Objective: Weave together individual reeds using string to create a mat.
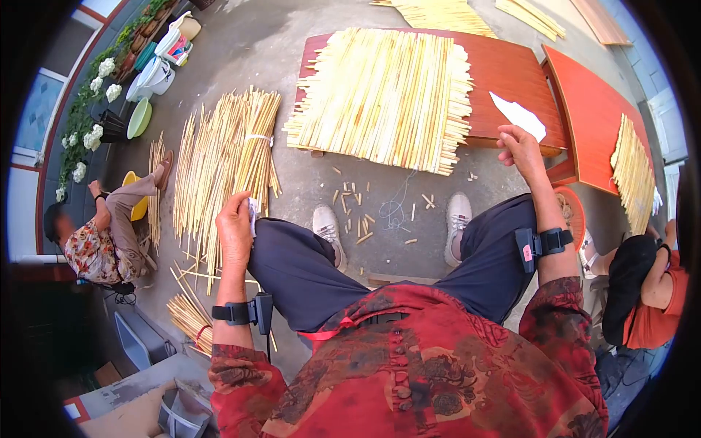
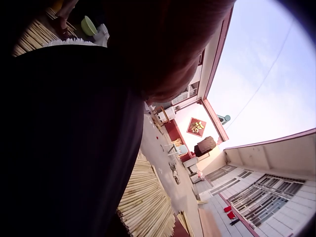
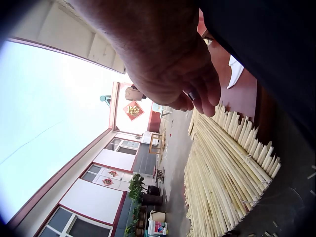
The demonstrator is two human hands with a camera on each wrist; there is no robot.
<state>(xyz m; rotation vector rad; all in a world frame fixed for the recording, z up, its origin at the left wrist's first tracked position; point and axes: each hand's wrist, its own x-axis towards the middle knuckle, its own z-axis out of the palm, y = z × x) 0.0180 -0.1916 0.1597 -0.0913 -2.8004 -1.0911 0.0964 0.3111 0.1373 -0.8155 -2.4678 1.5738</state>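
Note:
My left hand (image 1: 235, 230) is beside my left knee, its fingers bent around a small white piece (image 1: 253, 216), mostly hidden. In the left wrist view that hand (image 2: 173, 59) is dark, its fingertips unclear. Over the table's front edge, my right hand (image 1: 524, 152) hangs with loosely bent fingers, holding nothing. A white sheet (image 1: 520, 117) lies on the red-brown table (image 1: 504, 87) just beyond it. The right wrist view shows the hand (image 3: 182, 74) apart from the sheet (image 3: 235, 70). A wide layer of pale sticks (image 1: 380, 95) covers the table's left part.
Bundled sticks (image 1: 226, 160) lie on the ground at left, with short offcuts (image 1: 364, 225) between my feet. One seated person (image 1: 95, 248) is at far left, another (image 1: 650, 292) at far right. An orange-red board (image 1: 599, 109) with more sticks (image 1: 634, 175) stands right of the table.

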